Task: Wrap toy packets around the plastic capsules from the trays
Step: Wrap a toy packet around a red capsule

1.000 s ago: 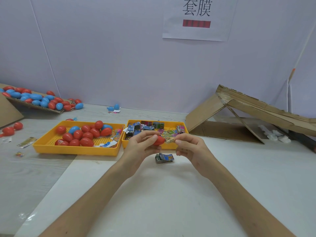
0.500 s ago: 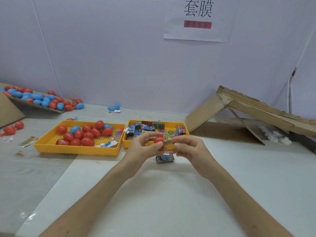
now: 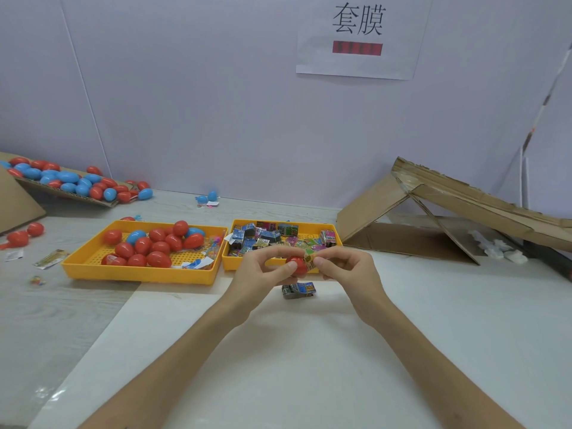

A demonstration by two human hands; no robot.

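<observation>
Against a pale wall, a white surface [image 3: 309, 351] carries two yellow plastic trays. Above it, the left hand [image 3: 260, 274] grips a red egg-shaped plastic capsule [image 3: 295, 265] while the right hand [image 3: 349, 270] pinches a printed yellow toy packet [image 3: 309, 261] against the capsule's right end.

Bright, even light fills a wide-angle view of a pale work surface [image 3: 309, 382].
The light falls softly from above, leaving only faint, soft-edged shadows beneath the left hand [image 3: 257, 274] and the right hand [image 3: 353, 270]. A glossy patch at the lower left corner throws back white glare. The lens bows the seams of the wall [image 3: 201, 103] toward the edges of the frame, and a cable [image 3: 544, 100] at the far right is smeared. The centre is sharp. The red strip on the sign [image 3: 402, 41] is blurred.
</observation>
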